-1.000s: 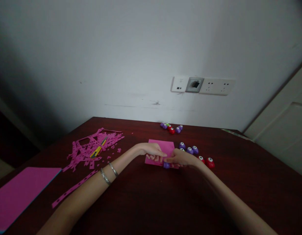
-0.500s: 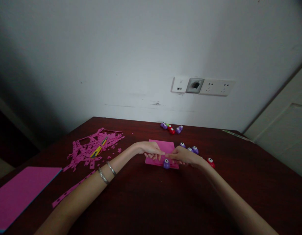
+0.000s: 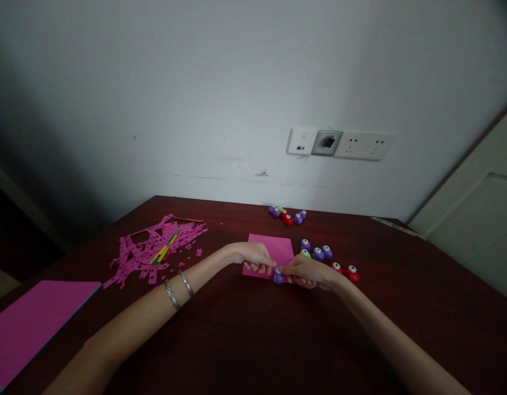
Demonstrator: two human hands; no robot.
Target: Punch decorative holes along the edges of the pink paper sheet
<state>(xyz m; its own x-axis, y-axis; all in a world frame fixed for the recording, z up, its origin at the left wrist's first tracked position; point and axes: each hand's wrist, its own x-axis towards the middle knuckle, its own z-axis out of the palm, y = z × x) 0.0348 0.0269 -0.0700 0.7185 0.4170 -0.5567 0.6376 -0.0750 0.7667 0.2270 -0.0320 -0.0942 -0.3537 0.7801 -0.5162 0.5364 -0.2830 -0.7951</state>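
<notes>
One pink pad (image 3: pixel 39 329) with a blue edge lies at the far left of my view, on a dark red-brown surface (image 3: pixel 237 340). Right of it I see a tangle of pink scraps (image 3: pixel 134 258), with a yellow cutter (image 3: pixel 163 253) lying slanted on top and small bits scattered beside it. Next comes the left forearm, wearing two silver bracelets (image 3: pixel 171 295). The left hand (image 3: pixel 255 255) is curled over a pink square (image 3: pixel 274 244); from here I cannot tell whether it pinches anything. Just right of its fingertips, a purple toy (image 3: pixel 278 277) stands upright at the square's near edge, between the two hands. Beyond, by the wall, I make out a row of small toys (image 3: pixel 288 220) in purple, green and red. The right hand (image 3: pixel 305 269) has its thumb and forefinger at the purple toy's top; I cannot tell if they grip it. Behind and right of that hand sit more eyed toys (image 3: pixel 326 252), purple, green and red. Wall sockets (image 3: pixel 364 146) are above, and a pale door (image 3: pixel 479 208) closes my view at the right.
</notes>
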